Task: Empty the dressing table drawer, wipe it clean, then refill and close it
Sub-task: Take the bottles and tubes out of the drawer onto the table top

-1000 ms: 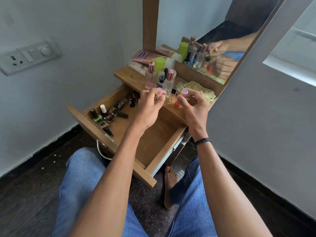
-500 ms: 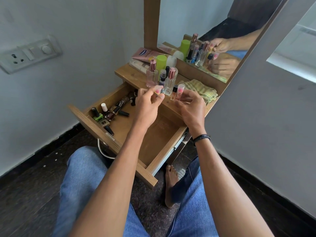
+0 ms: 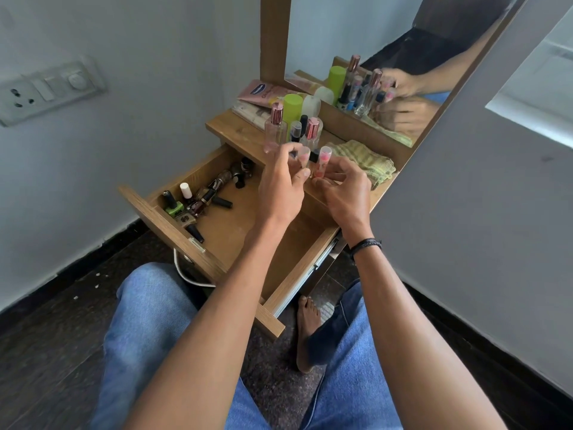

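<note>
From the head view, the drawer [image 3: 161, 221] is pulled fully out of the counter [image 3: 235, 128], above the person's jeans [image 3: 148, 321] and a bare foot [image 3: 307, 333]. Much of its wooden floor is bare. Polish bottles [image 3: 192, 203] lie and stand in a loose line along its left side, from the front corner to the back. Both hands are raised over the back of the drawer, at the counter's front edge, close together but not touching. The left hand [image 3: 280, 181] pinches a small clear vial [image 3: 304, 154] with pink at its top between thumb and fingertips; that part is blurred. The right hand [image 3: 345, 189] holds a second vial [image 3: 322, 161], reddish below and pink above, upright by its base, fingers curled round it. Just behind the hands stand perfume bottles [image 3: 276, 125] with rosy caps, a green bottle [image 3: 292, 107] and a pink tube [image 3: 260, 91] lying flat. A folded yellow-green cloth [image 3: 362, 159] lies on the counter right of the vials. The mirror [image 3: 372, 32] behind reflects bottles and hands. A socket [image 3: 46, 88] sits on the left wall.
</note>
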`<state>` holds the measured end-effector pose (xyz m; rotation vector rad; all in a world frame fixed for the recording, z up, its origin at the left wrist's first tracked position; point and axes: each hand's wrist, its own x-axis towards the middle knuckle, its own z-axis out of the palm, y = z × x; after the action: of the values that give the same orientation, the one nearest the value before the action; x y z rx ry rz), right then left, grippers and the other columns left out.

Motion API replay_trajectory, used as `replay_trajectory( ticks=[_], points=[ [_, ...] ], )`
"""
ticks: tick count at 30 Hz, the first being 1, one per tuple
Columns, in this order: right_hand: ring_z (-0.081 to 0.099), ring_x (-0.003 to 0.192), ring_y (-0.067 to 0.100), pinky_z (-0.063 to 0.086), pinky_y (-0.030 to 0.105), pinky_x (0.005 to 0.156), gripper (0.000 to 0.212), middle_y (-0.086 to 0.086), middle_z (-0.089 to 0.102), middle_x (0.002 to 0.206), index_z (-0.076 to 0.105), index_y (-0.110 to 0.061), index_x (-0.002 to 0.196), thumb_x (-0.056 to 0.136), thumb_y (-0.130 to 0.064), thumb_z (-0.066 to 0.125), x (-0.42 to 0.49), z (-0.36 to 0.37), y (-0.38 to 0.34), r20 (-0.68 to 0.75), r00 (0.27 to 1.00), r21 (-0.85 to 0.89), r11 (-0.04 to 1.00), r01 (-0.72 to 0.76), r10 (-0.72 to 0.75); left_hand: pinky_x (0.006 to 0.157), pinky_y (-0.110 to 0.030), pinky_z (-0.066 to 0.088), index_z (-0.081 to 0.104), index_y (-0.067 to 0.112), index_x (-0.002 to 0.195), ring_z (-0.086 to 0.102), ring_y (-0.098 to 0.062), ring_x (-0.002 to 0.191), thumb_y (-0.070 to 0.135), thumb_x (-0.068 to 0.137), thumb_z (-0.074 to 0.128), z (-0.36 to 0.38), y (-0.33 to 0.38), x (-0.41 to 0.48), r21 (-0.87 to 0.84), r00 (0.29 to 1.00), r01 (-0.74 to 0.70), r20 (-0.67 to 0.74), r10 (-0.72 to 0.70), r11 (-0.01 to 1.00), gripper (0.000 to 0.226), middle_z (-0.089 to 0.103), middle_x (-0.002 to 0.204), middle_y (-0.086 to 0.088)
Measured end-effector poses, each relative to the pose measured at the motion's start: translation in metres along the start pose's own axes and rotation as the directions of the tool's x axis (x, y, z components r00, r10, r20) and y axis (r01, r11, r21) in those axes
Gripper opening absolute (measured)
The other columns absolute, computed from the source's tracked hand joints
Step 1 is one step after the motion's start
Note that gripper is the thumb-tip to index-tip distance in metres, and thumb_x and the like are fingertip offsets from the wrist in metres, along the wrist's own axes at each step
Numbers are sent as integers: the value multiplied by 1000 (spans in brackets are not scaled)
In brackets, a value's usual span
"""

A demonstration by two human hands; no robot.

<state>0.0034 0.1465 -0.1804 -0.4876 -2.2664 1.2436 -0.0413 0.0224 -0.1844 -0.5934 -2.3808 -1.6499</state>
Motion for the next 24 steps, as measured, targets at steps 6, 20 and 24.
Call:
replay_trajectory(
  ticks=[6, 20, 24],
  points=[
    [68, 84, -5, 52, 9, 74, 26, -7, 74, 100, 76, -18, 104, 82, -5, 82, 2, 0, 1, 9, 1000, -26, 1000, -2, 2, 83, -47, 59, 54, 22, 119, 66, -22, 109, 6, 86, 74, 2, -4, 1, -30, 996, 83, -16, -83, 996, 42, 66, 123, 1],
    [65, 89, 0, 53, 10, 79, 53, -5, 69, 103, 68, -17, 125, 76, -13, 88, -2, 1, -5, -16, 1000, -63, 998, -21, 20, 65, -8, 47, 58, 19, 116, 65, -6, 82, 8, 90, 71, -41, 1, 4, -68, 982, 181, -43, -184, 981, 31, 66, 100, 4],
    [63, 89, 11, 58, 27, 83, 41, -5, 58, 105, 65, -13, 120, 82, -11, 79, -15, 5, -3, -185, 972, -84, 988, 128, -141, 65, -16, 46, 58, 23, 113, 65, -13, 86, 15, 93, 68, -96, -22, 10, 79, 939, 343, -64, -338, 936, 24, 65, 98, 4]
  ],
)
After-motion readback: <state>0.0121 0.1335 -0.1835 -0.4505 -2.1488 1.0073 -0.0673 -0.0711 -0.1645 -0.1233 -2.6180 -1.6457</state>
